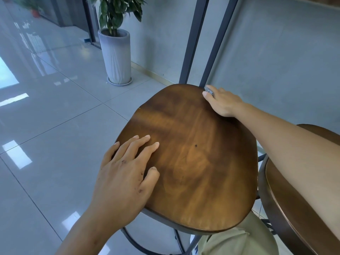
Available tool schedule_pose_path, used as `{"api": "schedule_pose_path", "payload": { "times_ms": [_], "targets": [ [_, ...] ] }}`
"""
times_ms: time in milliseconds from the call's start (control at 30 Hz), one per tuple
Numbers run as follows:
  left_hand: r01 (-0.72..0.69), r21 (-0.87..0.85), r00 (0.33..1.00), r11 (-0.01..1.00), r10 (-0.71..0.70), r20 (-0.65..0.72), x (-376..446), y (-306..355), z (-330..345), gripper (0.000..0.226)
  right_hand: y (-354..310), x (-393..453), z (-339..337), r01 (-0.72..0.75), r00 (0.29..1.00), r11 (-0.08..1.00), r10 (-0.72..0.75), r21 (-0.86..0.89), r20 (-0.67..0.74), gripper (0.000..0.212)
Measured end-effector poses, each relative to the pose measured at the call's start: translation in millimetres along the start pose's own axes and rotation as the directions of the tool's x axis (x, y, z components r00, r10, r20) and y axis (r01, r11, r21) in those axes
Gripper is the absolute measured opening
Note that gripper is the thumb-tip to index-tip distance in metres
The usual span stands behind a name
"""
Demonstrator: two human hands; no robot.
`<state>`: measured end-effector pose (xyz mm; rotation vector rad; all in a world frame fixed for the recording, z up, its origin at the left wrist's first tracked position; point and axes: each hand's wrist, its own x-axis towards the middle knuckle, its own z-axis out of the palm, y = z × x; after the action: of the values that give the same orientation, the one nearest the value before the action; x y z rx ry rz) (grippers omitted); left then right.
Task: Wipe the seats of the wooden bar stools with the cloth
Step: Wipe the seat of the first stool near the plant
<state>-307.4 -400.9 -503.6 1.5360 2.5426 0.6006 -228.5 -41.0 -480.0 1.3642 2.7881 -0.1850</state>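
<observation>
A brown wooden bar stool seat (198, 159) on a dark metal frame fills the middle of the head view. My left hand (127, 168) lies flat on the seat's near left edge, fingers spread, holding nothing. My right hand (220, 102) is at the seat's far right rim, closed on a small grey cloth (209, 90), of which only a bit shows past the fingers. A second wooden stool seat (298, 208) stands at the right, partly under my right forearm.
A tall grey planter (116, 57) with a green plant stands on the glossy tiled floor (55, 126) to the far left. Two dark metal posts (195, 39) rise against the grey wall right behind the stool. My trouser leg (239, 242) shows below the seat.
</observation>
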Motion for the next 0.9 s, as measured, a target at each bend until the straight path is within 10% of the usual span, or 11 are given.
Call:
{"api": "schedule_pose_path", "payload": {
  "times_ms": [433,900],
  "targets": [
    [-0.032,0.030,0.999,0.999,0.032,-0.017,0,-4,4,0.061,15,-99,3,-0.352,0.933,0.933,0.343,0.073,0.112,0.099],
    [-0.040,0.037,0.998,0.998,0.042,-0.041,-1,-5,6,0.060,19,-99,-3,-0.338,0.936,0.937,0.324,0.090,0.135,0.103]
  ]
}}
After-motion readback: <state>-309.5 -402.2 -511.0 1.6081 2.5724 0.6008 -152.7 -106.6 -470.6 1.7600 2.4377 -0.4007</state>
